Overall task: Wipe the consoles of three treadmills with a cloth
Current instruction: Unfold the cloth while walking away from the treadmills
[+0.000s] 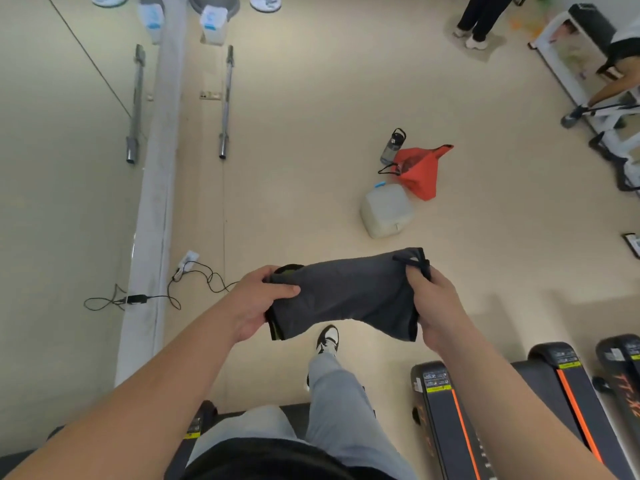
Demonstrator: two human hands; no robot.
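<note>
Gripping grey cloth [346, 292]; treadmill labels [437, 382] blurred

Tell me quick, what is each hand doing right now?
Left hand: grips one end of the dark grey cloth.
Right hand: grips the other end.

Beige floor [311, 133]: treadmills [446, 420], jug [386, 211], red bag [420, 171], bottle [391, 147]

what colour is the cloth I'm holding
Dark grey, with a yellow-green layer showing at its left end. The cloth shows best in the head view.
</note>
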